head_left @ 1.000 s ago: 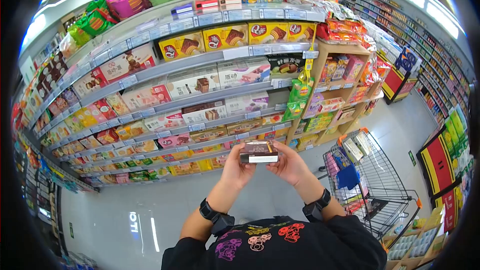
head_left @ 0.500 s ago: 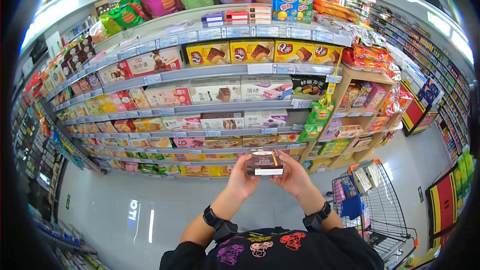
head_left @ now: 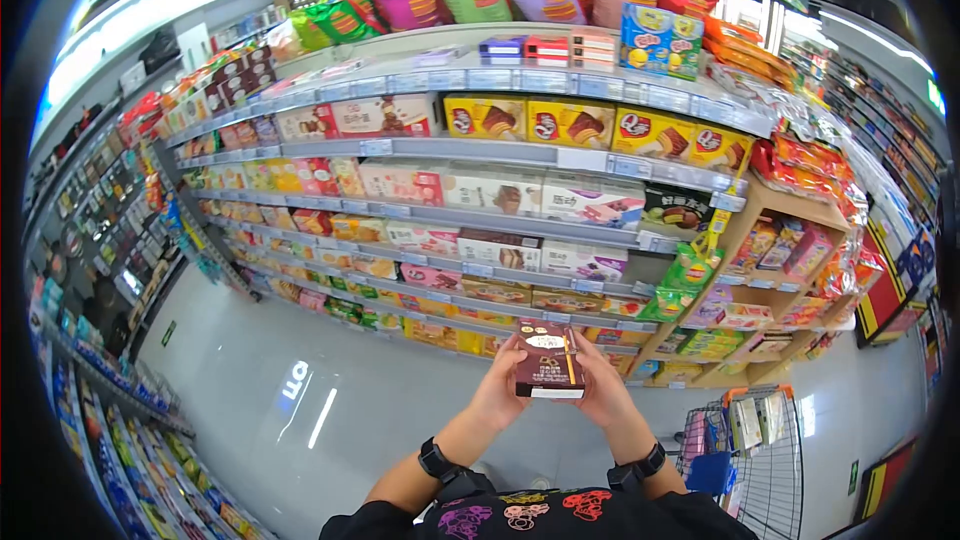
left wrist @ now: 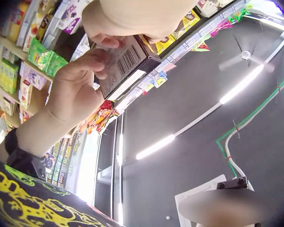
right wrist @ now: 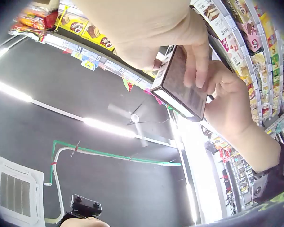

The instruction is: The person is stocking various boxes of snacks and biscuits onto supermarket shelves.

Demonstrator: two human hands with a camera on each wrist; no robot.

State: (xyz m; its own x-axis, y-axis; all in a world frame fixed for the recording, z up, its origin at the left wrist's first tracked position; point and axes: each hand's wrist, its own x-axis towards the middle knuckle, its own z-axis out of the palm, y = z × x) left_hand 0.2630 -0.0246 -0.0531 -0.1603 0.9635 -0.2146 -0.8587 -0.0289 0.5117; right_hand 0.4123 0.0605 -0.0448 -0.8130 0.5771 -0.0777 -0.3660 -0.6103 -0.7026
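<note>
The brown box [head_left: 550, 365] is tipped up more than a moment ago, so its printed front shows better and is easier to look at. The left hand [head_left: 502, 385] and right hand [head_left: 603, 385] grip its two sides, in front of the big shelf [head_left: 480, 152]. Its small words are too tiny to read; a barcode [left wrist: 128, 59] is underneath. On the shelf, yellow boxes [head_left: 485, 120] show a big "Q", and a dark green box [head_left: 678, 208] says "好丽友".

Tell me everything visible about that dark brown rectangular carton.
The dark brown, flat carton looks like printed cardboard bearing a pale oval, small print and orange stripe; one edge is partly white, another face barcoded. Tilted and seemingly closed, it is gripped between the bare left hand and right hand before grey shelves.
</note>
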